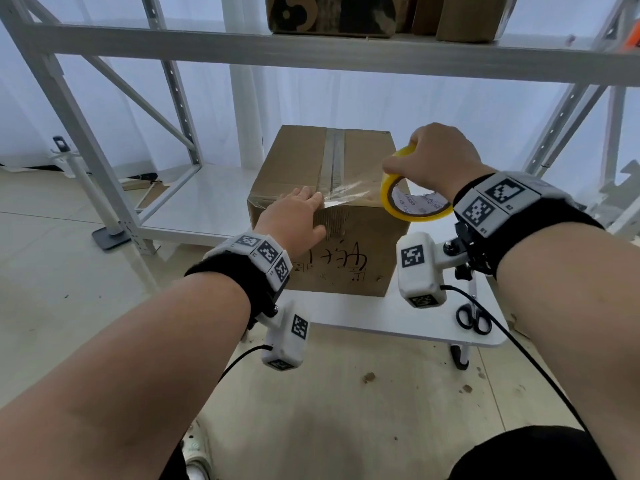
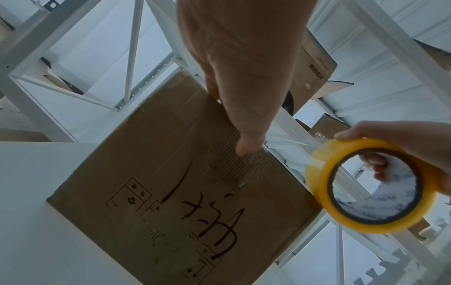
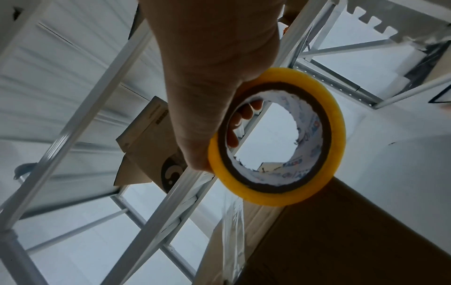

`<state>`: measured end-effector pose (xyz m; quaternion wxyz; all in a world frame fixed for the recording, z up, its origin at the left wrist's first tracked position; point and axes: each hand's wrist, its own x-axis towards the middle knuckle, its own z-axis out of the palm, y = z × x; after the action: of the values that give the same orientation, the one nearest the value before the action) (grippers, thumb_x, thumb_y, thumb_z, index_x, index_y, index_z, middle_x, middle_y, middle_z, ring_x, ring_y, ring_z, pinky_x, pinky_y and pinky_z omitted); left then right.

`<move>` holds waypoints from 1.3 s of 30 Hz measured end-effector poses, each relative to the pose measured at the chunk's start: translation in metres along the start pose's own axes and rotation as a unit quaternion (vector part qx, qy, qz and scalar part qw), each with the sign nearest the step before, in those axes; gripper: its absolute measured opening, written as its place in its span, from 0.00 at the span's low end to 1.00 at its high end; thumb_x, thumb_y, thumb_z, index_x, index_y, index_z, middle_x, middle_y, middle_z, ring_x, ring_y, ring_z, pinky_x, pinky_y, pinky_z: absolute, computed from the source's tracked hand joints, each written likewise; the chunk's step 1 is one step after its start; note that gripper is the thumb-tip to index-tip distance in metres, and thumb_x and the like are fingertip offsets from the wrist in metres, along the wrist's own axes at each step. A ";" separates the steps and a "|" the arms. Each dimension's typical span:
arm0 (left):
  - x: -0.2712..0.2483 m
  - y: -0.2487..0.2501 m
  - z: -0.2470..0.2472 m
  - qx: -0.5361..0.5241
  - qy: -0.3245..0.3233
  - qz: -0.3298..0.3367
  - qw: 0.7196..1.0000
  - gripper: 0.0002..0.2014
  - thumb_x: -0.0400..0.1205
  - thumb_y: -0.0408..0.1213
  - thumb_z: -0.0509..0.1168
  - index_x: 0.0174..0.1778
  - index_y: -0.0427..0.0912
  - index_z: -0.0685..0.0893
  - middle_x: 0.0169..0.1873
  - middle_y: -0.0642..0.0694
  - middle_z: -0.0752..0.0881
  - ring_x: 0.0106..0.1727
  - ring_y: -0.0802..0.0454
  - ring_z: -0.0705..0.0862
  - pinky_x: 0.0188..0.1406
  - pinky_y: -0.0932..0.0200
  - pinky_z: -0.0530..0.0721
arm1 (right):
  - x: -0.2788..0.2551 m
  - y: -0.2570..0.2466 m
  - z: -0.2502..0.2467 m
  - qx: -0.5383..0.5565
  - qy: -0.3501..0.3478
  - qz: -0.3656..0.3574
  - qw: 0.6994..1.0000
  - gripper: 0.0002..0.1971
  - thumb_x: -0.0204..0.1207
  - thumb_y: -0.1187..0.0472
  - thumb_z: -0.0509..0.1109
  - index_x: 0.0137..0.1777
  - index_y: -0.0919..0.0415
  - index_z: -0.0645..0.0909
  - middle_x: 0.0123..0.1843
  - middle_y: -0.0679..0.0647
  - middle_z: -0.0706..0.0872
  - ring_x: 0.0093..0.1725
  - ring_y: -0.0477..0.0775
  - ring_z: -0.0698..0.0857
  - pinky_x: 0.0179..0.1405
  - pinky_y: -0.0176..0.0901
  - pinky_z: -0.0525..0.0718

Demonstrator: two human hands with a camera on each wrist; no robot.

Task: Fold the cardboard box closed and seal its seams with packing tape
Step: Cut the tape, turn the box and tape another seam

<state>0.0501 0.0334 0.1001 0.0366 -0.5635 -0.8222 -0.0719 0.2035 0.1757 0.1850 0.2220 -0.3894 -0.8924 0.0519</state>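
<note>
Clear tape [image 1: 349, 192] spans the cardboard box's [image 1: 298, 157] near edge: your left hand [image 1: 294, 220] presses flat-fingered, your right hand [image 1: 436, 157] grips the roll [image 1: 412, 206]; next pull rightward, taut

Black-handled scissors [image 1: 473, 318] lie on a small white table [image 1: 388, 317], below and just to the right of the right hand. A white metal rack [image 1: 104, 140] rises beyond both hands; its upper shelf carries brown cartons [image 1: 381, 15], one printed with dark shapes, above the hands. A white stand on a dark base [image 1: 110, 237] sits on the pale floor [image 1: 52, 289], well left of the left hand. White curtains [image 1: 433, 112] hang behind.
</note>
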 end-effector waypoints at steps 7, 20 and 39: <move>0.011 0.034 0.001 0.067 -0.076 -0.080 0.992 0.37 0.83 0.53 0.59 0.82 0.62 0.44 0.81 0.29 0.49 0.82 0.31 0.50 0.78 0.31 0.50 | 0.002 -0.014 0.008 -0.083 -0.003 -0.026 0.996 0.19 0.72 0.43 0.67 0.34 0.60 0.72 0.32 0.51 0.74 0.42 0.57 0.78 0.38 0.46 0.69; -0.014 -0.056 0.000 0.052 0.028 -0.082 0.995 0.32 0.83 0.52 0.55 0.82 0.45 0.58 0.82 0.46 0.60 0.82 0.49 0.60 0.81 0.47 0.51 | 0.003 -0.017 0.004 -0.112 -0.019 -0.024 0.993 0.20 0.73 0.42 0.66 0.43 0.62 0.78 0.35 0.53 0.78 0.43 0.59 0.80 0.39 0.46 0.70; 0.008 -0.001 0.006 0.033 0.035 0.042 0.998 0.30 0.85 0.44 0.55 0.83 0.40 0.56 0.82 0.46 0.59 0.83 0.53 0.56 0.81 0.55 0.56 | 0.003 -0.021 0.005 -0.120 -0.010 -0.033 0.992 0.20 0.73 0.42 0.65 0.44 0.61 0.78 0.38 0.54 0.79 0.43 0.58 0.79 0.38 0.45 0.70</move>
<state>0.0465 0.0417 0.0954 0.0871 -0.5934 -0.7977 -0.0626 0.1853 0.1631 0.1870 0.1661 -0.3829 -0.9068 -0.0590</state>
